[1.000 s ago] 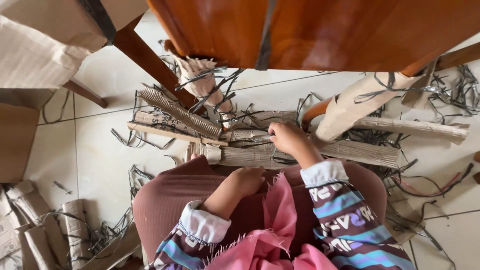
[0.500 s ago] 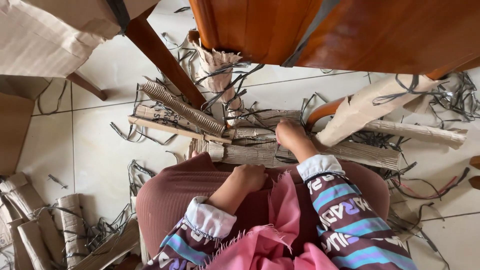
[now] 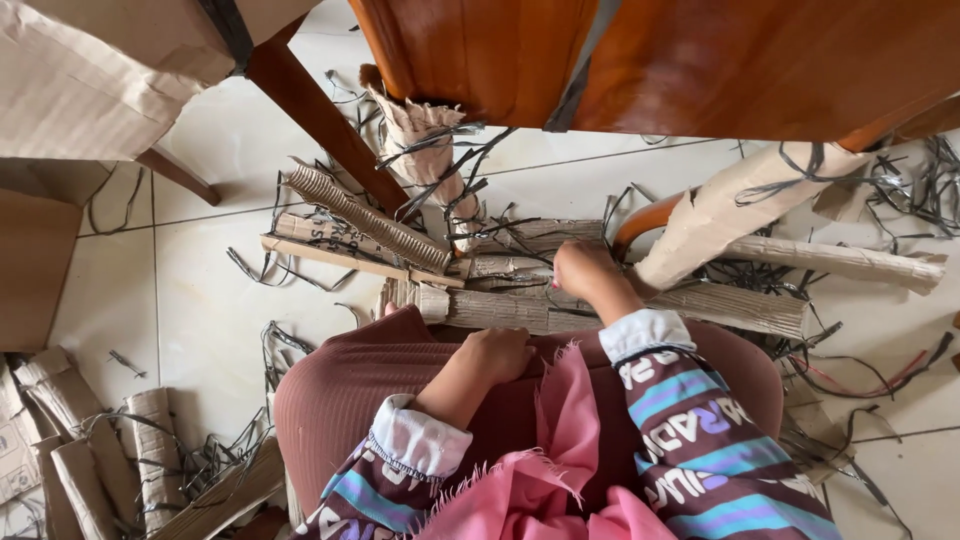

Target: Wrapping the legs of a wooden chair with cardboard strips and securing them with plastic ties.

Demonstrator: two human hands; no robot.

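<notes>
Nearest the cam: pink fringed cloth (image 3: 545, 470) draped over the lap, w/ striped sleeves either side and white cuffs. Left hand (image 3: 497, 353) rests on the brown-red skirt (image 3: 340, 390) at the knee, fingers curled in, looks loosely closed but can't tell if anything's in it. Right hand (image 3: 583, 268) is further fwd and well apart from the left, reaching down past the knees; fingers bent onto the pile of rolled corrugated cardboard, touching the top of the long flattened roll (image 3: 620, 305) that lies crosswise just beyond the knees. Grip itself hidden by the back of the hand, so can't tell if it's clamped or only pressing. Beside that roll, to the left, more cardboard: a ribbed tube (image 3: 365, 215) lying diagonal and a thin flat strip (image 3: 340, 258) under it. Black plastic strapping (image 3: 300, 275) is strewn all over the pale tiled floor (image 3: 200, 290), tangled thru the rolls. Right of the hand, a curved wooden leg wrapped in cardboard (image 3: 730, 215) w/ another long roll (image 3: 840, 260) behind it. Bottom left corner, more cardboard rolls (image 3: 150, 440) stacked by the skirt. Farthest, up top: polished red-brown wooden furniture (image 3: 700, 60), one leg wrapped in torn cardboard (image 3: 425, 135), and a big cardboard-covered piece (image 3: 100, 70) at upper left.
</notes>
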